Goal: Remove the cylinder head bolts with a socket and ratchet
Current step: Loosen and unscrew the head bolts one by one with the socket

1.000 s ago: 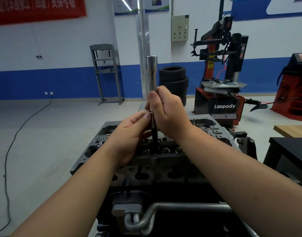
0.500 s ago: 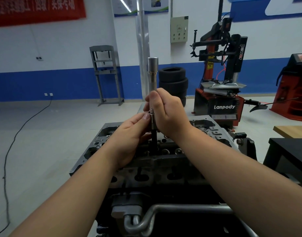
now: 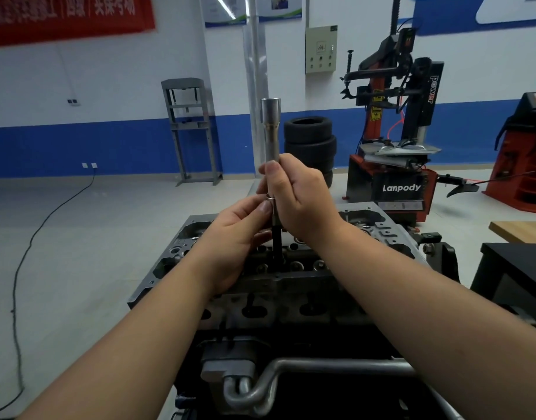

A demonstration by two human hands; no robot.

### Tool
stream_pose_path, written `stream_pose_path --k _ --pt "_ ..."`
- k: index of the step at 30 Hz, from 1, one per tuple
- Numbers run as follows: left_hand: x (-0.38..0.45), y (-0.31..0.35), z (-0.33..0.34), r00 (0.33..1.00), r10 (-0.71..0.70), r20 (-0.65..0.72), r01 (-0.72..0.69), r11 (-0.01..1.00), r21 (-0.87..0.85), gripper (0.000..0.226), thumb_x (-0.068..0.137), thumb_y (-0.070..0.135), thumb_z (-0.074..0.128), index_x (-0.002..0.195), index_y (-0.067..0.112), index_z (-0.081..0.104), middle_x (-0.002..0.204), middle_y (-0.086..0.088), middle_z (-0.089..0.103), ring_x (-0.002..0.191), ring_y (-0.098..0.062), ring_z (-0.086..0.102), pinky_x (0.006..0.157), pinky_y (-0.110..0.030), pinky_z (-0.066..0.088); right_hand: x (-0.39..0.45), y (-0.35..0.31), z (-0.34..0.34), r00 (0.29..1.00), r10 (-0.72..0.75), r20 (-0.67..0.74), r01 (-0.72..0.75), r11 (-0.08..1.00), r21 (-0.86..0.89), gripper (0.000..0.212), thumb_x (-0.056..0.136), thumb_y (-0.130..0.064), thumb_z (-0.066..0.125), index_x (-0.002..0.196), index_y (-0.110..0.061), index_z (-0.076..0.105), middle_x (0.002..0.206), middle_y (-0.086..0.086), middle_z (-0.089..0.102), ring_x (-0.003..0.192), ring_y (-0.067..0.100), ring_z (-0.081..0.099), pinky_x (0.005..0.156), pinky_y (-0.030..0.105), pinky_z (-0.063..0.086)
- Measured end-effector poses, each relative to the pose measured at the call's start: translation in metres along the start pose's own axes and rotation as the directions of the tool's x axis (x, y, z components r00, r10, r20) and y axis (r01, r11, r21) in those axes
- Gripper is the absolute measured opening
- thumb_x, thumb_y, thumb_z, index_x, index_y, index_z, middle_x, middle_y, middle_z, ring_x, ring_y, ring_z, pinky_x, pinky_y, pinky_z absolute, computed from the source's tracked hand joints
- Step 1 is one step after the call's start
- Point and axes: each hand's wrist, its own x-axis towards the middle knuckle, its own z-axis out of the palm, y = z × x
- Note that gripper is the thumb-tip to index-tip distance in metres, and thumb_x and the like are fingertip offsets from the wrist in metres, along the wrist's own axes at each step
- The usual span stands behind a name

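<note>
- Gripping the long silver socket [image 3: 271,131] upright, the right hand [image 3: 300,201] has thumb and fingers wrapped round its lower part, and the open top end stands clear above the fist.
- Left hand [image 3: 236,234] comes in from the near left, thumb and fingertips pinching the dark bolt [image 3: 276,237] just under the socket's lower rim.
- That bolt runs straight down from the socket toward the middle of the cylinder head [image 3: 291,268]; whether its tip is in its hole I cannot tell, the hands cover too much.
- Cylinder head sits centre scene on the engine, grey and open-topped, with a row of round ports along its near face.
- Near edge: a bent metal pipe [image 3: 291,371] crosses in front of the engine.
- Far right stands a red and black tyre changer [image 3: 400,165] marked Lanpody, with stacked tyres [image 3: 310,144] just to its left.
- Far left, a grey shop press [image 3: 191,131] against the blue-banded wall, and a black cable [image 3: 33,237] trailing across the floor.
</note>
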Motion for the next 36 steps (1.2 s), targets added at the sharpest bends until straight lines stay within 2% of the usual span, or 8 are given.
stream_pose_path --k 6,10,14,20,23,30,33,36 --pt "-0.001 -0.002 0.0 0.995 0.032 -0.098 -0.033 0.999 -0.012 0.039 0.08 0.042 0.072 0.112 0.02 0.068 0.104 0.001 0.076 0.098 -0.016 0.07 0.087 -0.036 0.051 0.001 -0.005 0.003 0.994 -0.062 -0.088 0.061 0.998 -0.018 0.03 0.095 -0.037 0.061 0.098 -0.007 0.057 0.069 -0.003 0.057 0.06 0.009 0.057 0.056 0.025 0.05" --pt "-0.002 0.001 0.002 0.999 0.014 -0.039 -0.014 1.0 -0.005 0.035 0.091 0.044 0.061 0.119 0.024 0.068 0.11 0.002 0.076 0.107 -0.017 0.071 0.094 -0.037 0.051 0.002 -0.009 0.0 0.995 -0.064 -0.082 0.059 0.996 -0.071 0.017 0.101 -0.023 0.054 0.092 -0.01 0.058 0.069 -0.004 0.06 0.061 0.01 0.059 0.056 0.022 0.049" --pt "-0.003 0.004 0.001 1.0 -0.013 0.028 0.013 1.0 -0.003 0.033 0.108 0.036 0.043 0.121 0.022 0.069 0.115 -0.003 0.076 0.111 -0.017 0.071 0.095 -0.039 0.049 -0.001 -0.017 -0.007 0.999 0.035 0.003 -0.035 0.999 -0.04 0.031 0.103 -0.024 0.038 0.094 -0.005 0.06 0.072 0.0 0.062 0.063 0.011 0.058 0.06 0.029 0.049" --pt "-0.006 0.008 0.005 1.0 -0.001 0.012 0.0 0.999 0.04 0.027 0.107 0.034 0.048 0.121 0.026 0.069 0.115 -0.002 0.076 0.113 -0.026 0.068 0.097 -0.049 0.052 0.019 -0.043 -0.015 0.984 0.18 0.014 -0.179 0.981 -0.07 0.03 0.097 -0.046 0.058 0.099 -0.016 0.057 0.074 0.002 0.061 0.065 0.012 0.06 0.063 0.027 0.051" --pt "-0.008 0.012 0.011 1.0 0.0 -0.017 0.002 0.996 0.088 0.023 0.108 0.032 0.05 0.12 0.031 0.069 0.115 0.003 0.075 0.114 -0.024 0.066 0.104 -0.05 0.051 0.031 -0.054 -0.012 0.951 0.309 -0.032 -0.306 0.95 0.068 0.025 0.101 -0.038 0.056 0.088 -0.017 0.058 0.071 0.0 0.068 0.061 0.011 0.065 0.058 0.023 0.051" --pt "-0.01 0.017 0.015 0.999 0.005 -0.044 -0.001 0.997 0.08 0.026 0.108 0.04 0.047 0.109 0.025 0.069 0.099 0.005 0.076 0.095 -0.012 0.072 0.09 -0.041 0.053 0.033 -0.071 -0.015 0.858 0.48 0.182 -0.513 0.819 0.258 0.021 0.105 -0.031 0.048 0.099 -0.015 0.059 0.084 0.002 0.072 0.073 0.018 0.071 0.07 0.033 0.059" --pt "-0.003 0.013 0.021 0.991 0.04 -0.131 -0.028 0.995 0.096 0.016 0.1 0.037 0.064 0.104 0.021 0.066 0.088 0.009 0.075 0.086 -0.008 0.072 0.088 -0.037 0.057 0.039 -0.078 -0.013 0.812 0.569 0.131 -0.575 0.741 0.347 0.026 0.101 -0.043 0.052 0.102 -0.018 0.059 0.084 0.001 0.066 0.068 0.014 0.065 0.069 0.034 0.055" --pt "0.001 0.01 0.028 0.98 0.05 -0.192 -0.039 0.997 0.061 0.027 0.085 0.039 0.079 0.1 0.023 0.063 0.08 0.013 0.072 0.074 -0.007 0.065 0.067 -0.022 0.056 0.043 -0.084 -0.003 0.763 0.647 0.017 -0.593 0.689 0.417 0.042 0.095 -0.058 0.05 0.085 -0.017 0.057 0.063 -0.004 0.05 0.055 0.012 0.046 0.06 0.035 0.044"
